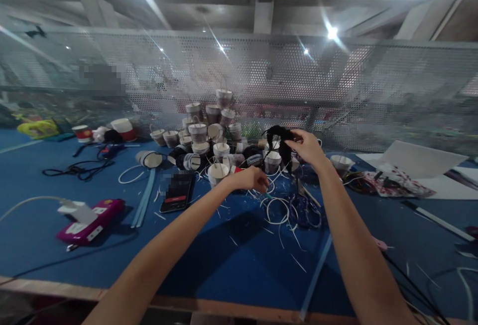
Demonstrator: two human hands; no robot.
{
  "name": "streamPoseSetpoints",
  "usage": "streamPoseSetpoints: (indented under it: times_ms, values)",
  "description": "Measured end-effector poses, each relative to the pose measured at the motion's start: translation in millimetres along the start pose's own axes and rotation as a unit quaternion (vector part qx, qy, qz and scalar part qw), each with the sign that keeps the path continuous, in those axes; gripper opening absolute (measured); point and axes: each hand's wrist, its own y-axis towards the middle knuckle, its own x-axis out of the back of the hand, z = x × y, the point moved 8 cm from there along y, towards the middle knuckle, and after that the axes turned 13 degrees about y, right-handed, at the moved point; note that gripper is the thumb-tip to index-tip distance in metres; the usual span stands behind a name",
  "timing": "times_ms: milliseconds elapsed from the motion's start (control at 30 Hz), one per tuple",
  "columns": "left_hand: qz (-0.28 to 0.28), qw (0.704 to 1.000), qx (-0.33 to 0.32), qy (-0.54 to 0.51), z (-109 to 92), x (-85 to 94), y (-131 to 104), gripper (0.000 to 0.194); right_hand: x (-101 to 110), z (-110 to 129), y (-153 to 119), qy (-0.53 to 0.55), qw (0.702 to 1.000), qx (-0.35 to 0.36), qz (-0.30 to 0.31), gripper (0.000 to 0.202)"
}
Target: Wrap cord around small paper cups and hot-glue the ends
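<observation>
My right hand is closed on the edge of a black, fluffy, looped bundle, raised over the small cups. Its exact kind is not clear. Lower and to the left, my left hand has its fingers curled together above the table, beside a small white bucket-like cup. Whatever it grips is hidden; a teal bit shows just below its fingertips. White thin cord lies in loops under the hands, next to blue-handled scissors.
Behind the hands, several small handled cups are piled up. A phone and a purple power strip lie left. Pale blue strips and cord scraps are scattered about. A perforated metal panel bounds the blue table.
</observation>
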Motion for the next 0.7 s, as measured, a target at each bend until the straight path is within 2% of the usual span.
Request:
streamPoseSetpoints:
  times_ms: [100, 167, 233, 300, 367, 500, 600, 700]
  values:
    - [-0.082, 0.995, 0.003, 0.052, -0.9, 21.0, -3.7, 0.025, -0.5, 5.3, -1.3, 0.003, 1.000, 0.001, 0.014, 0.035]
    - [-0.178, 0.979, 0.059, 0.084, 4.0, 47.1, -12.9, 0.024, -5.2, 9.7, -2.9, 0.005, 0.999, 0.002, 0.040, 0.033]
    - [-0.266, 0.950, 0.134, 0.092, 11.9, 70.7, -26.2, 0.032, -12.7, 13.3, -4.8, 0.016, 0.997, 0.005, 0.074, 0.032]
    - [-0.314, 0.930, 0.174, 0.075, 17.3, 82.9, -35.7, 0.036, -21.6, 15.6, -6.7, 0.038, 0.993, 0.007, 0.110, 0.031]
    - [-0.329, 0.927, 0.169, 0.065, 17.6, 85.6, -37.5, 0.033, -28.7, 15.6, -7.8, 0.064, 0.989, 0.002, 0.131, 0.032]
    - [-0.308, 0.946, 0.101, 0.024, 12.4, 76.0, -26.9, 0.027, -33.8, 15.3, -8.6, 0.081, 0.988, -0.001, 0.135, 0.033]
    - [-0.303, 0.947, 0.066, -0.091, 13.4, 73.7, -23.3, 0.031, -33.5, 20.9, -10.0, 0.016, 0.989, 0.038, 0.143, 0.030]
    - [-0.299, 0.926, 0.049, -0.224, 17.1, 79.9, -26.3, 0.036, -31.1, 21.0, -10.9, -0.092, 0.985, 0.059, 0.133, 0.030]
